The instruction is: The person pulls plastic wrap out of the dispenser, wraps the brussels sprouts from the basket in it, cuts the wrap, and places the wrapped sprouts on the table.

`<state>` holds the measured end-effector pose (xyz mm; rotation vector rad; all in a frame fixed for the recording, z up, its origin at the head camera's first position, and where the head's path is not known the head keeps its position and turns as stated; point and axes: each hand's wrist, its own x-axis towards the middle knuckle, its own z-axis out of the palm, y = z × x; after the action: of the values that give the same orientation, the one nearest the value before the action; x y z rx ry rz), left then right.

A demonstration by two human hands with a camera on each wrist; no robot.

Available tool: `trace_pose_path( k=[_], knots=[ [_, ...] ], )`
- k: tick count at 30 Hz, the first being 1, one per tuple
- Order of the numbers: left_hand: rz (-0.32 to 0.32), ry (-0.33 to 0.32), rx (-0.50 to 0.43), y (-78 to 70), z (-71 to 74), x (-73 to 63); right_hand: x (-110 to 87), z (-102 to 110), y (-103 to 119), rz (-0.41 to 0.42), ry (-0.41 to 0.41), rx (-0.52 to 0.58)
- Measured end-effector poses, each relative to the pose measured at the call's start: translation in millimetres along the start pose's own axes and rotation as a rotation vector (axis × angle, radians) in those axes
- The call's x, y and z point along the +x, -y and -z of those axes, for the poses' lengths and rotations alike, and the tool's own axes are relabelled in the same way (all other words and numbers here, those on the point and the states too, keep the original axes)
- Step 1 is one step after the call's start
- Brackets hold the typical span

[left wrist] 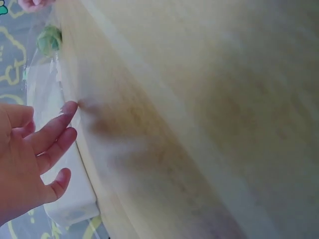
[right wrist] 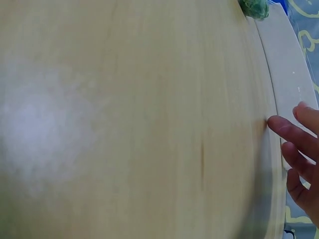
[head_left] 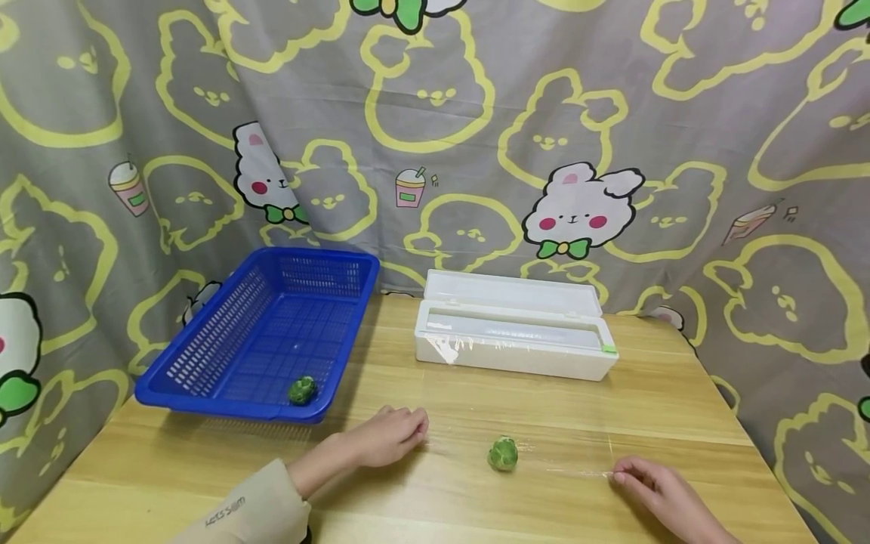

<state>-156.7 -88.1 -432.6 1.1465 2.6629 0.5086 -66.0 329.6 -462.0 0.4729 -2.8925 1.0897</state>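
Observation:
A sheet of clear cling film (head_left: 578, 473) stretches from the white dispenser box (head_left: 516, 355) toward me over the table. My left hand (head_left: 390, 438) pinches its near edge on the left, and my right hand (head_left: 655, 487) pinches it on the right. Between the hands, nearer the middle, a Brussels sprout (head_left: 503, 455) sits on the film. Both wrist views show the fingers partly bent; the film at the left fingertips (left wrist: 71, 106) is faint, and at the right fingertips (right wrist: 275, 122) I can hardly make it out.
A blue plastic basket (head_left: 350, 340) stands at the left, with another green sprout (head_left: 302, 390), shiny on its surface, in its near corner. The dispenser's lid (head_left: 513, 292) is raised at the back. Behind the wooden table (head_left: 435, 514) hangs a patterned curtain (head_left: 476, 174).

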Motion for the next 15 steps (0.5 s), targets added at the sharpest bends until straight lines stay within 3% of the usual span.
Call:
trace_pose_path(
  k=[7,15],
  knots=[
    [0.025,-0.020,-0.081,-0.8,2.2,5.6,3.0,0,1,-0.045,-0.028,0.008],
    [0.123,-0.041,-0.149,-7.0,2.3,12.5,7.5,0,2,-0.186,0.045,-0.016]
  ],
)
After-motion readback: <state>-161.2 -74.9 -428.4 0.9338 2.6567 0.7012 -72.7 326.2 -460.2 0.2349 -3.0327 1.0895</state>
